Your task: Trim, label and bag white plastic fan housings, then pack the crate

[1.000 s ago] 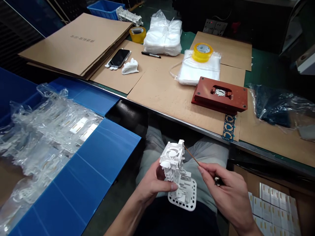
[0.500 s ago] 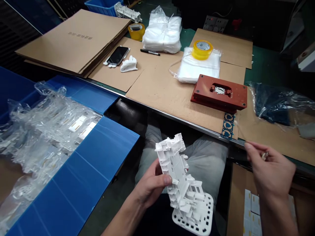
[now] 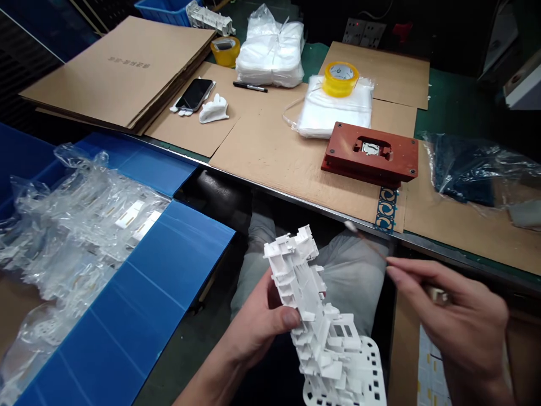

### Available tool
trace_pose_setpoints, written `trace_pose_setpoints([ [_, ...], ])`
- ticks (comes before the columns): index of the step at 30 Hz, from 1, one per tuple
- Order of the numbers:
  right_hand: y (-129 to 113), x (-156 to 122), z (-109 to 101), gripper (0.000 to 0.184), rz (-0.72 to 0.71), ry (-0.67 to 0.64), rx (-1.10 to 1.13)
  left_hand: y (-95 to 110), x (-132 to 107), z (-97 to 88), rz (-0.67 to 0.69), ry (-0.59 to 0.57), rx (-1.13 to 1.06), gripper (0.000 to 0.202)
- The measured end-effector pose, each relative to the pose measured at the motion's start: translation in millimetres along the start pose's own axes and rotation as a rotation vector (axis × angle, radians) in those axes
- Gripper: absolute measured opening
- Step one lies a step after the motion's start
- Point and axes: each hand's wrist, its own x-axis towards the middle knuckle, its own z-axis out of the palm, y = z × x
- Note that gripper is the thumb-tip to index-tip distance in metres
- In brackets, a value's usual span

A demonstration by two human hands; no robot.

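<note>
My left hand point(image 3: 264, 318) is closed around a white molded plastic part point(image 3: 315, 316), which tilts over my lap. The part has many ribs and slots, and its flat perforated base points toward the lower right. Between thumb and fingertips, my right hand point(image 3: 452, 316) pinches a thin cotton swab point(image 3: 367, 243), its white tip pointing up and left, apart from the plastic part. A small pale object shows inside the curled fingers of that hand; I cannot make out what it is.
A red-brown fixture block point(image 3: 369, 152) sits on the cardboard-covered bench, with a blue patterned strip point(image 3: 386, 210) at the edge. Tape point(image 3: 340, 79) lies on white bags point(image 3: 333, 115). A blue box point(image 3: 177, 254) of bagged parts stands left; a phone point(image 3: 195, 94) lies behind.
My right hand has moved left with the cotton swab, bringing its tip closer to the plastic part. The plastic part has shifted slightly down and right at its base.
</note>
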Motion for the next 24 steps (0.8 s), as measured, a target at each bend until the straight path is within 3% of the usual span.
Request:
trace_pose_setpoints([
  [2, -22.0, 0.7, 9.5, 0.014, -0.119, -0.141, 0.080, -0.8, 0.7, 2.0, 0.000, -0.006, 0.020, 0.090],
  [5, -31.7, 4.4, 21.2, 0.011, -0.189, -0.214, 0.140, -2.5, 0.3, 4.3, -0.009, -0.025, 0.022, 0.087],
  [8, -29.6, 3.8, 27.4, 0.011, -0.227, -0.210, 0.118, -4.0, 0.0, 5.8, -0.002, -0.028, 0.016, 0.084],
  [12, -13.7, 2.2, 25.8, 0.011, -0.181, -0.087, -0.028, -5.6, 1.3, 3.6, -0.005, -0.004, 0.019, 0.086],
  [15, 24.5, 12.7, 17.4, 0.021, 0.027, 0.102, -0.144, -5.9, 1.6, -0.5, -0.011, 0.010, 0.027, 0.087],
  [18, 86.0, 33.4, 2.3, 0.037, 0.294, 0.301, -0.270, -5.8, 0.9, -4.2, -0.029, 0.031, 0.028, 0.088],
  [21, 146.2, 54.3, -16.4, 0.039, 0.444, 0.314, -0.441, -7.1, 0.2, -6.8, -0.058, 0.044, 0.021, 0.091],
  [24, 183.6, 69.5, -30.0, 0.040, 0.479, 0.329, -0.558, -10.1, 0.7, -10.1, -0.092, 0.087, 0.016, 0.095],
])
